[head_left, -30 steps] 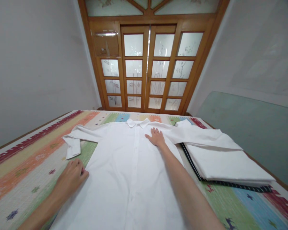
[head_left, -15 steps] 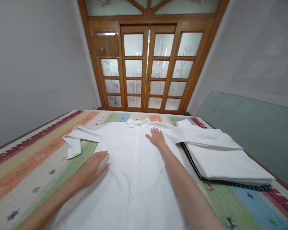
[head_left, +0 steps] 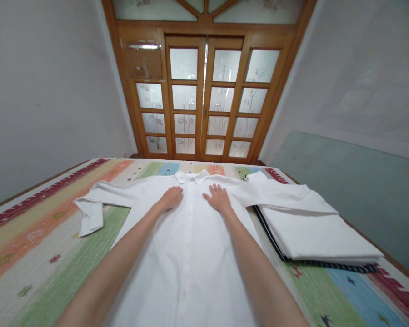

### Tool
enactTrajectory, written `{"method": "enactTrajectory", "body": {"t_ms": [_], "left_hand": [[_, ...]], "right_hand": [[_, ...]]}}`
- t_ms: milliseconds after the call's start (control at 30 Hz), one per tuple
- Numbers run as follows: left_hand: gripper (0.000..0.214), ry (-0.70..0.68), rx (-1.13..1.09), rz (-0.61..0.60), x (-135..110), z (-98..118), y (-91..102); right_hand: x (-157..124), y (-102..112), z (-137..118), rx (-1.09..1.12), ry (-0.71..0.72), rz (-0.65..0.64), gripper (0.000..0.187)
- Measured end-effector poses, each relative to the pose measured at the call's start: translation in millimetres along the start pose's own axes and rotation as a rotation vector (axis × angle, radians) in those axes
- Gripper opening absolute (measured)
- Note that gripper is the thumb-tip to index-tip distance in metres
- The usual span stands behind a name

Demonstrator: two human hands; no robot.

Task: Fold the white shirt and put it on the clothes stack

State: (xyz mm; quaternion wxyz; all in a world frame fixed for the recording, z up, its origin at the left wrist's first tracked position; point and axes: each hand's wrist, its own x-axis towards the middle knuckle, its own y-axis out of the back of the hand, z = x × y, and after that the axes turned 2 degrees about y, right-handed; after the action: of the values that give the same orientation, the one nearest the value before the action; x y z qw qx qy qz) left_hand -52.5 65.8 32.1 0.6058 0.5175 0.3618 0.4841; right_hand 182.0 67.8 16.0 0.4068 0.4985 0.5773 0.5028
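Head view: you had the white shirt [head_left: 165,263] spread front up on the patterned cover [head_left: 30,261], right in front of you, collar [head_left: 201,177] at the far end, hem end running out of frame at the bottom. Your two hands were apart from each other, one on either side of the button placket [head_left: 188,227], both at the chest. Right hand [head_left: 218,198] lay flat on the cloth, fingers spread, nothing gripped. Left hand [head_left: 171,198] was at the cloth with its fingers bunched closer; couldn't tell if it pinched any fabric. Sleeve on your left [head_left: 116,193] was bent, its cuff [head_left: 92,219] turned back toward you; sleeve on your right [head_left: 288,196] ran across the folded white stack [head_left: 323,236], which had a black striped cloth [head_left: 347,267] under it. Step looked like smoothing the shirt front. Faint creases ran down the body, so the next move probably called for light outward strokes from the placket, right palm steadying the chest, then straightening the bent sleeve without dragging the stack.
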Motion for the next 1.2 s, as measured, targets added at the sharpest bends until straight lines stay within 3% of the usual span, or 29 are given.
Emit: {"method": "enactTrajectory", "body": {"t_ms": [233, 533, 733, 900, 1200], "left_hand": [[0.035, 0.015, -0.009, 0.166, 44, 17, -17.7], [0.036, 0.068, -0.015, 0.352, 69, 20, -24.7], [0.031, 0.071, -0.038, 0.353, 71, 18, -26.7], [0.037, 0.074, -0.09, 0.372, 69, 17, -28.9], [0.031, 0.023, -0.128, 0.35, 69, 16, -30.3]], "right_hand": [[0, -2, 2, 0.048, -0.003, 0.044, 0.066], [-4, -2, -5, 0.007, 0.038, 0.194, 0.044], [-3, -3, -7, 0.018, 0.077, 0.24, 0.032], [4, -7, -22, 0.195, 0.087, 0.298, 0.027], [43, -11, -68, 0.279, 0.091, 0.299, 0.041]]}}
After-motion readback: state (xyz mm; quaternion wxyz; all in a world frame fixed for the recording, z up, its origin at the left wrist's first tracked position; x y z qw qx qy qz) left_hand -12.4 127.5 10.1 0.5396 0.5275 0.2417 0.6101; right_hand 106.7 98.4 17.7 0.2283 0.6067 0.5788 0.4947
